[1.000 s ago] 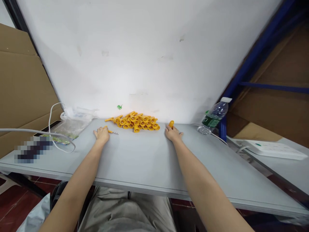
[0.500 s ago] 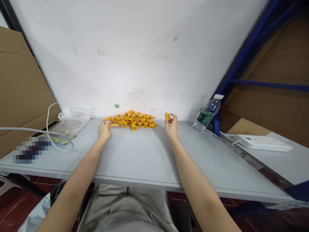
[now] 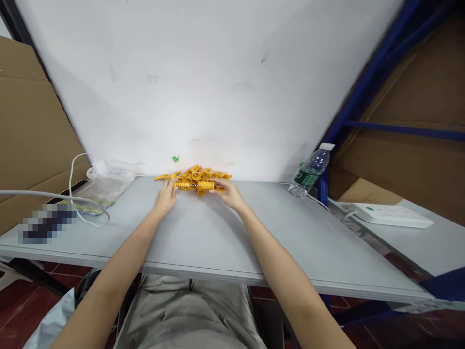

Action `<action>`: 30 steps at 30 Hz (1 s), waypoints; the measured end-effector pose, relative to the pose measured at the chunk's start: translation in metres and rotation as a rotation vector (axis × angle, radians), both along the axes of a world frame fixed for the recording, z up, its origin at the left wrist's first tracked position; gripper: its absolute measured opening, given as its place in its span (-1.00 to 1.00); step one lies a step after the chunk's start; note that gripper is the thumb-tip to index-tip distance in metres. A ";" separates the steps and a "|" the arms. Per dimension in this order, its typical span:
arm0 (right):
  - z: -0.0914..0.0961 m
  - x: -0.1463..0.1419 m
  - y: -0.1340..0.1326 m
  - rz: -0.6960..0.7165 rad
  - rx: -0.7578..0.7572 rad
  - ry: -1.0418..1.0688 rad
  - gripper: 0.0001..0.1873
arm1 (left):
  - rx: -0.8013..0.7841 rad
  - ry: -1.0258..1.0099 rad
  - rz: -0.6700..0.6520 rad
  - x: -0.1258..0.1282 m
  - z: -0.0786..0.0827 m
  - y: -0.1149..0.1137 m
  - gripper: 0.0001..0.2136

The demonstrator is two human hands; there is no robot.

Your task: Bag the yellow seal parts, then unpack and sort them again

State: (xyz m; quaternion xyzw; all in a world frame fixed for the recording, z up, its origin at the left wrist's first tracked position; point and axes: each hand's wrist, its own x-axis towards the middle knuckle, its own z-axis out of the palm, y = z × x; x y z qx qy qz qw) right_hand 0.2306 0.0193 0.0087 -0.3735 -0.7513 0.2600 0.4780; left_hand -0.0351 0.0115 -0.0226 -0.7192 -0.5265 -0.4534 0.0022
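Note:
A pile of several small yellow plastic parts (image 3: 196,175) lies at the far edge of the grey table (image 3: 218,232), against the white wall. My left hand (image 3: 166,196) pinches the left end of a long yellow piece (image 3: 194,185) held level just in front of the pile. My right hand (image 3: 227,192) has its fingers closed on the right end of the same piece. Both forearms reach out over the table.
A clear plastic bag (image 3: 105,186) and a white cable (image 3: 78,198) lie at the left. A water bottle (image 3: 308,170) stands at the right by a blue frame. A white power strip (image 3: 390,215) rests on a neighbouring surface. Cardboard stands on both sides.
My right hand moved left with its yellow part and met the left hand in front of the pile. The left hand shifted right; the two parts now sit joined end to end.

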 end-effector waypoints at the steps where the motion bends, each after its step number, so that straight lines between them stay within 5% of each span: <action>1: -0.001 0.000 0.000 0.001 0.007 -0.014 -0.55 | 0.010 -0.003 -0.003 0.000 0.000 0.001 -0.69; 12: -0.002 0.004 0.003 0.020 0.007 -0.040 -0.52 | -0.015 0.036 0.055 -0.005 -0.002 0.002 -0.68; 19: -0.007 -0.005 0.000 0.019 0.021 -0.085 -0.54 | 0.020 0.137 -0.083 0.009 0.002 -0.005 -0.69; 30: -0.007 0.017 0.013 -0.106 0.100 -0.153 -0.56 | -0.020 0.072 -0.019 0.000 0.002 -0.002 -0.67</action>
